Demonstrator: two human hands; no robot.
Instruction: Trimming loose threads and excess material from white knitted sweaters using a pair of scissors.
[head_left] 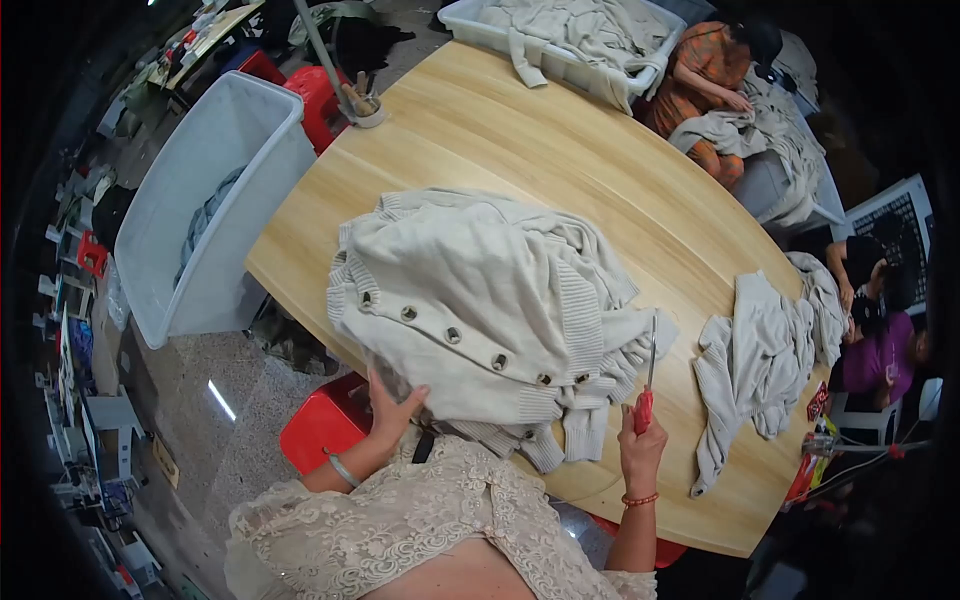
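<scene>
A: Fig. legend, head view. I see the left hand at the near edge of the round pale-wood table, fingers closed on the near hem of the cream knitted cardigan w/ a row of round metal buttons. Cardigan lies heaped across the near-left part of the table; its button band runs as the long axis, from near the left edge diagonally toward the near-right.

B: And the right?

A: Right hand sits just off the near edge, fist shut round the red handle of the small thread snips, blades pointing up and away. Snip tips stand just beside the cardigan's ribbed right-hand end, apparently not touching; I can't tell for sure.

B: So which hand is nearer the garment?

A: Left: it's on it already. From the snips the cardigan lies to the left, button band's lower end closest.

B: Surroundings?

A: Second cream knit garment near the right edge, well apart from the first. White plastic crate of cream knits at the far edge. Tall white plastic bin on the floor beyond the left edge; red plastic stool below the near edge. Other ppl seated past the far-right edge, handling more knits.
</scene>
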